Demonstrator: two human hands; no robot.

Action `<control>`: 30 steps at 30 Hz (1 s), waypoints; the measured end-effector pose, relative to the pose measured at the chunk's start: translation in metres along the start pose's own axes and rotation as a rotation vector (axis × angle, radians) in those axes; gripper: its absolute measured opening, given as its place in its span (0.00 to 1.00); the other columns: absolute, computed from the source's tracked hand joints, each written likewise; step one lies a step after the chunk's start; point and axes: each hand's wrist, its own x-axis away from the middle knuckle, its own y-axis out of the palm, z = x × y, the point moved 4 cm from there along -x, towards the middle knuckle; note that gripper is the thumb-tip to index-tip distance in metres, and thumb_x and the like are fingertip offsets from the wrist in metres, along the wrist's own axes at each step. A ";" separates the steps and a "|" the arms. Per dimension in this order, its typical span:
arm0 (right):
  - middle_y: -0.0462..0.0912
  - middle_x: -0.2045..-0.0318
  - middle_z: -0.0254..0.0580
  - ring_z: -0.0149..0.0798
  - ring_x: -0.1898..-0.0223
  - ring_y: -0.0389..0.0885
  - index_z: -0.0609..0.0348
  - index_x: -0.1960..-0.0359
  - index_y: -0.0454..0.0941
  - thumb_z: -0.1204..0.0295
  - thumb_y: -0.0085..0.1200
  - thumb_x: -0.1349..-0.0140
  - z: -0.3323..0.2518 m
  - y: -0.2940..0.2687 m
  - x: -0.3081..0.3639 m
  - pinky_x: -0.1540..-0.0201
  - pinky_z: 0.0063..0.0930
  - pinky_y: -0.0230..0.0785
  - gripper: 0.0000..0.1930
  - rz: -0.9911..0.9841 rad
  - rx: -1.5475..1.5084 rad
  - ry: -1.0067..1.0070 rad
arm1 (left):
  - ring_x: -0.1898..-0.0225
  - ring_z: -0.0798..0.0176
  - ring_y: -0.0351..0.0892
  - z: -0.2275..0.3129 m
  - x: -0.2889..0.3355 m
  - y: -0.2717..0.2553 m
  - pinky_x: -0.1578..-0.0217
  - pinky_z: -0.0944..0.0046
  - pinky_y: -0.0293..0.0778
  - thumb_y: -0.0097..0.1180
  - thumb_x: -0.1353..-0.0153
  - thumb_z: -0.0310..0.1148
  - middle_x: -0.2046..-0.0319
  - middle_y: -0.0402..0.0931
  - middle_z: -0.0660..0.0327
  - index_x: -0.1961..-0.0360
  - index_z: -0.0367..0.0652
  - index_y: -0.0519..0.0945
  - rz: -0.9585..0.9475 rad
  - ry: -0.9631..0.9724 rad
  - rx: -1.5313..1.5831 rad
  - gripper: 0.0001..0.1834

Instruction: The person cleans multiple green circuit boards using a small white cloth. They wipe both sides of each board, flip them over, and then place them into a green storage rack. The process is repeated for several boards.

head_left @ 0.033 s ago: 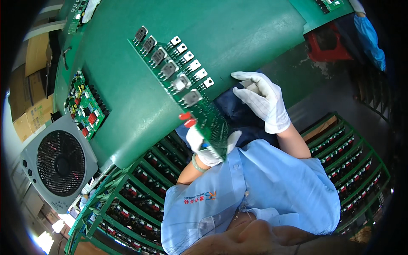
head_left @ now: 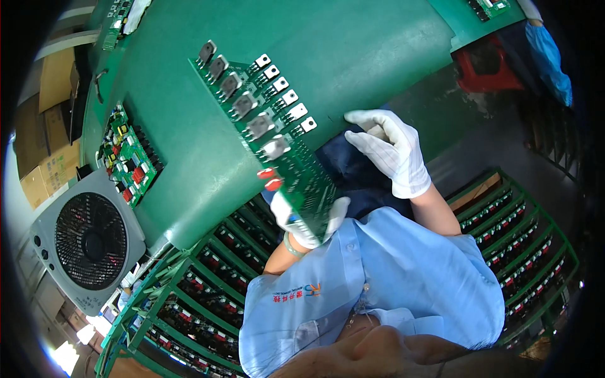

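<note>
A green circuit board point(head_left: 309, 183) is in my left hand point(head_left: 302, 237), which wears a white glove and grips the board's near end. The board is tilted, its far end toward the upper left. Along one edge stands a row of large black transistors point(head_left: 258, 126); along the other sit smaller ones with bright metal tabs point(head_left: 290, 97). Two red disc-shaped parts point(head_left: 273, 184) are close to my left fingers. My right hand point(head_left: 392, 151), also in a white glove, is raised to the right of the board, apart from it. Its fingers are bent, with thumb and fingers apart and nothing visible between them.
A populated circuit board point(head_left: 133, 160) lies on the green tabletop point(head_left: 353, 44) at the left, near a grey box fan point(head_left: 91, 239). Green racks with boards point(head_left: 208, 277) stand on both sides of me. A red stool point(head_left: 482, 69) and another person's blue sleeve point(head_left: 548, 57) are upper right.
The board has turned slightly and shifted a little left with my left hand. My right hand has barely moved.
</note>
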 end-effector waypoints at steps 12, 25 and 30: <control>0.81 0.74 0.37 0.37 0.72 0.77 0.58 0.55 0.84 0.80 0.55 0.40 -0.045 0.050 -0.021 0.68 0.30 0.73 0.13 -0.086 0.175 -0.447 | 0.49 0.54 0.80 -0.064 -0.008 -0.070 0.50 0.52 0.79 0.38 0.27 0.36 0.49 0.78 0.49 0.45 0.29 0.73 0.583 -0.487 0.670 0.21; 0.83 0.70 0.37 0.39 0.71 0.83 0.55 0.56 0.80 0.70 0.63 0.40 -0.051 0.105 -0.044 0.69 0.31 0.75 0.12 -0.009 0.286 -0.527 | 0.53 0.58 0.82 -0.077 0.000 -0.065 0.53 0.55 0.80 0.42 0.26 0.38 0.52 0.80 0.54 0.49 0.31 0.76 0.776 -0.484 0.871 0.19; 0.83 0.72 0.39 0.37 0.73 0.83 0.58 0.58 0.80 0.70 0.63 0.39 -0.049 0.103 -0.029 0.71 0.29 0.75 0.10 -0.035 0.220 -0.502 | 0.53 0.57 0.82 -0.077 -0.001 -0.065 0.54 0.56 0.82 0.42 0.27 0.37 0.51 0.79 0.52 0.50 0.35 0.76 0.766 -0.506 0.948 0.17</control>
